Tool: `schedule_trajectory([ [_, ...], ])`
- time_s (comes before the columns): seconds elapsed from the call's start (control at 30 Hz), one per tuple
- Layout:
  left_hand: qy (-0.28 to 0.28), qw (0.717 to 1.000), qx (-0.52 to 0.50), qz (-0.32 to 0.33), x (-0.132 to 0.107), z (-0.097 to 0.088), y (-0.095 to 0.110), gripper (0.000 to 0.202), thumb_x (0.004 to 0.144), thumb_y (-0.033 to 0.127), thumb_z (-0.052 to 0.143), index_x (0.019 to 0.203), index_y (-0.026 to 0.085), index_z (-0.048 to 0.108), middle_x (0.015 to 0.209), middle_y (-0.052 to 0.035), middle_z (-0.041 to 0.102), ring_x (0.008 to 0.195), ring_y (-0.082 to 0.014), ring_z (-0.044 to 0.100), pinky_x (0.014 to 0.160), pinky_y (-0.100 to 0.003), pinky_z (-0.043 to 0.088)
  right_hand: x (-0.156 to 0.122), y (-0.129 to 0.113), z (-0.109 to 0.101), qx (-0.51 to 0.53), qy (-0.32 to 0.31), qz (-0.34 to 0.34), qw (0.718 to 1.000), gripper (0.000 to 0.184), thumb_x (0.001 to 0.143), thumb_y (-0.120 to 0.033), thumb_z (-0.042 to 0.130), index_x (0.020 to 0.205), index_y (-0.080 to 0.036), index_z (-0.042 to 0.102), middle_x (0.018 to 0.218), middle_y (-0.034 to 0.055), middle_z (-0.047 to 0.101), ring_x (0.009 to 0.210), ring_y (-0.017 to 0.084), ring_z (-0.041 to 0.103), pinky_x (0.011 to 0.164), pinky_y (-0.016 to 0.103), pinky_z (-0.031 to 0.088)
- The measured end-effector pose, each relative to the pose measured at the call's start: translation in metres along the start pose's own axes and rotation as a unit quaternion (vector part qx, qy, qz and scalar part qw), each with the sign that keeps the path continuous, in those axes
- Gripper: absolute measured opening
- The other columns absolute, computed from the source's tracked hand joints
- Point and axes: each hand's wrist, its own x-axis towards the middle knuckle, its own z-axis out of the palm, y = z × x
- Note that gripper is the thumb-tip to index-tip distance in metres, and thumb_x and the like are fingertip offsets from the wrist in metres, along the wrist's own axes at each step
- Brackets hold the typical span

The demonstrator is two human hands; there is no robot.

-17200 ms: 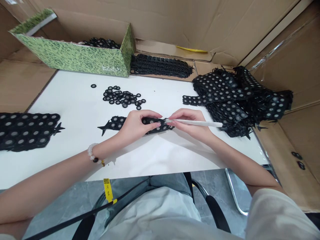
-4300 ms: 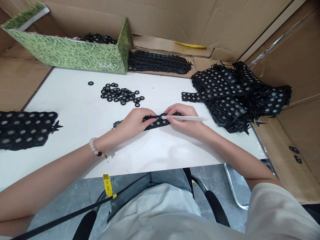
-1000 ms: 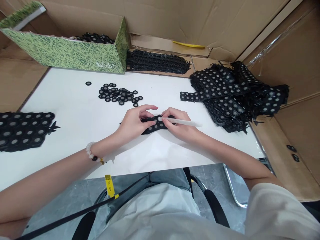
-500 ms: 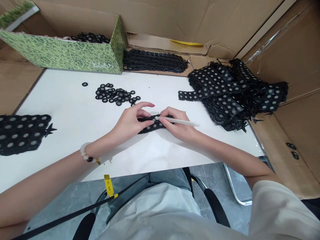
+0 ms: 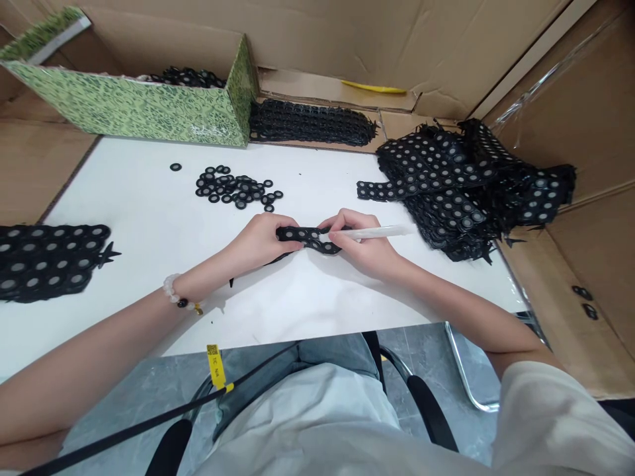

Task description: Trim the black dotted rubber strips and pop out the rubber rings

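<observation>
A black strip (image 5: 299,235) with rows of grey discs is stretched between my two hands over the white table. My left hand (image 5: 268,239) pinches its left end, thumb in front and fingers folded behind. In my right hand (image 5: 364,243) is a slim white pen-like stick (image 5: 384,231), its tip pointing left onto the strip. The right fingers also touch the strip's right end. The strip looks bent, with a light gap near the stick's tip. Behind the left hand lie loose black rings with grey centres (image 5: 241,187).
A green patterned box (image 5: 149,109) stands at the back left, holding black pieces. Stacked black strips (image 5: 312,122) lie beside it. A large heap of strips (image 5: 446,185) fills the right side; a wider dotted sheet (image 5: 49,261) lies left. Cardboard walls (image 5: 347,39) enclose the white table (image 5: 307,304).
My left hand has closed from spread fingers to a pinch on the strip. The strip has been raised and bent. The view has shifted slightly.
</observation>
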Motion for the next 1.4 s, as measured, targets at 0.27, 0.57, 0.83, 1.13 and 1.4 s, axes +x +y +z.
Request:
schedule_trajectory([
  [0.27,0.004,0.999,-0.038,-0.012,0.001,0.001,0.001,0.034,0.072,0.047,0.068,0.076,0.014,0.073,0.066,-0.0008,0.065,0.065,-0.0161,0.053,0.059,-0.026,0.034,0.001,0.006,0.005,-0.072,-0.014,-0.049,0.996,0.011,0.086,-0.025,0.063,0.077,-0.021,0.06,0.101,0.0059,0.076,0.091,0.021,0.069,0.08,0.034,0.049],
  [0.57,0.036,0.991,-0.127,0.018,-0.001,0.01,0.0,0.035,0.07,0.036,0.075,0.099,0.016,0.075,0.09,-0.0026,0.075,0.08,-0.0188,0.065,0.074,-0.027,0.047,0.001,0.002,0.006,-0.11,-0.007,-0.058,0.992,0.01,0.085,-0.019,0.06,0.075,-0.021,0.058,0.097,0.0052,0.075,0.086,0.02,0.068,0.077,0.033,0.048],
  [0.83,0.068,0.98,-0.187,-0.013,-0.004,0.017,0.006,0.047,0.067,0.033,0.078,0.11,0.015,0.072,0.106,-0.0076,0.077,0.096,-0.0243,0.07,0.089,-0.034,0.053,0.001,0.009,0.012,-0.139,0.011,-0.074,0.987,0.012,0.089,-0.022,0.059,0.078,-0.022,0.056,0.098,0.0062,0.073,0.09,0.021,0.068,0.081,0.034,0.048],
  [1.13,0.046,0.988,-0.142,-0.036,-0.004,0.005,0.009,0.051,0.067,0.037,0.078,0.114,0.017,0.073,0.092,-0.0041,0.077,0.083,-0.0218,0.07,0.077,-0.03,0.054,0.007,0.015,0.003,-0.122,-0.036,-0.073,0.989,0.014,0.092,-0.031,0.062,0.083,-0.02,0.061,0.083,0.0019,0.069,0.077,0.017,0.062,0.074,0.031,0.044],
  [1.4,-0.022,0.996,-0.084,-0.021,0.003,-0.005,0.0,0.034,0.067,0.042,0.078,0.092,0.018,0.077,0.084,-0.0023,0.077,0.076,-0.0194,0.068,0.073,-0.028,0.051,0.016,0.008,-0.033,-0.114,-0.085,-0.072,0.987,0.034,0.103,-0.047,0.042,0.105,-0.023,0.065,0.092,0.0031,0.067,0.085,0.02,0.06,0.077,0.033,0.043],
])
